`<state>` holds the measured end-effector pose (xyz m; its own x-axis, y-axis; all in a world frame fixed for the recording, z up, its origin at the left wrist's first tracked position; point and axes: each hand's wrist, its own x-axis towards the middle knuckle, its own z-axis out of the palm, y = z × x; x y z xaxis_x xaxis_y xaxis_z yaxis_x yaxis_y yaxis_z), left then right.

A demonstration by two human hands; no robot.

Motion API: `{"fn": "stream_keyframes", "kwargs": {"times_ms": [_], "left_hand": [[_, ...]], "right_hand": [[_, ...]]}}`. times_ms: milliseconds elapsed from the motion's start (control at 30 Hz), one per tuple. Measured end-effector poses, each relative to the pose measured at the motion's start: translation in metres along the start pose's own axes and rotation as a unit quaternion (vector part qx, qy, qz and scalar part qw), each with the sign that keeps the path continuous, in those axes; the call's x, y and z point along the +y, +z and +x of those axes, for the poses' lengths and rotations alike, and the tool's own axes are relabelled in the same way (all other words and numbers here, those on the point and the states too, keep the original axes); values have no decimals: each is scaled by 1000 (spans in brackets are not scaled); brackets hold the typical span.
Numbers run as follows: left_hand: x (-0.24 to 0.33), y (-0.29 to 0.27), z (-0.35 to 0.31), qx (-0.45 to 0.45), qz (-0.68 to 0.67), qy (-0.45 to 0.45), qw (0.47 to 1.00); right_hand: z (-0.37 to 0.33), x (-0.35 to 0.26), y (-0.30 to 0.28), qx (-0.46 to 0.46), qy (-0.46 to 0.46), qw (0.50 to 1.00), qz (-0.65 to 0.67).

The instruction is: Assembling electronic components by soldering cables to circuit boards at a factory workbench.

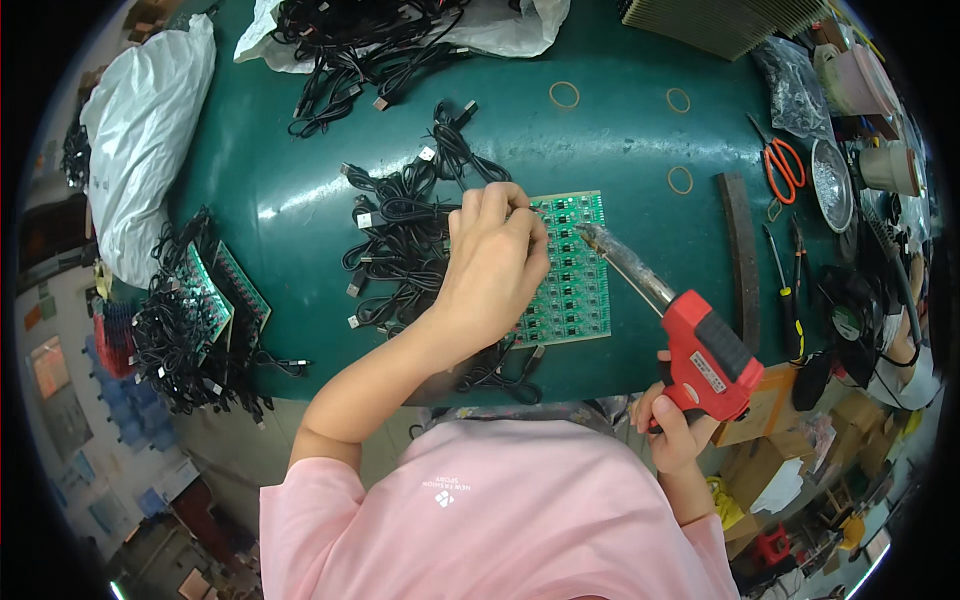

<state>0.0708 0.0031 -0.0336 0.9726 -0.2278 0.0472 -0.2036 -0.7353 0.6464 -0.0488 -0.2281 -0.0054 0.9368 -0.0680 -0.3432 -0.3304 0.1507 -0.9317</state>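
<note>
My right hand (675,430) is wrapped round the grip of a red and black soldering gun (705,360). Its metal tip (590,235) reaches over the upper part of a green circuit board panel (570,290) made of rows of small boards. At the panel's upper left, my left hand (492,260) has its fingers bent together in a pinch; whatever is between the fingertips is hidden. Black USB cables (400,230) lie in coiled bundles along the panel's left side, some running under my left hand and forearm.
At the left, more cabled boards (210,300) lie below a white plastic bag (150,140). Another cable pile (370,40) lies at the back. Rubber bands (564,95), a dark bar (738,260), orange-handled scissors (784,168), a screwdriver (785,290) and a metal bowl (831,185) occupy the right.
</note>
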Motion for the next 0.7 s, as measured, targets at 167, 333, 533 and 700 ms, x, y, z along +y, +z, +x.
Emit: {"fn": "stream_keyframes", "kwargs": {"times_ms": [167, 333, 533, 700], "left_hand": [[-3, 7, -5, 6, 10, 3, 1000], [-4, 9, -5, 11, 22, 6, 1000], [-4, 13, -5, 22, 29, 10, 999], [-5, 15, -6, 33, 42, 14, 999]], "right_hand": [[-10, 1, -5, -1, 25, 1000, 0], [-12, 5, -6, -7, 44, 999, -21], [-8, 4, -1, -5, 57, 998, -6], [-8, 8, -3, -12, 58, 998, 24]]}}
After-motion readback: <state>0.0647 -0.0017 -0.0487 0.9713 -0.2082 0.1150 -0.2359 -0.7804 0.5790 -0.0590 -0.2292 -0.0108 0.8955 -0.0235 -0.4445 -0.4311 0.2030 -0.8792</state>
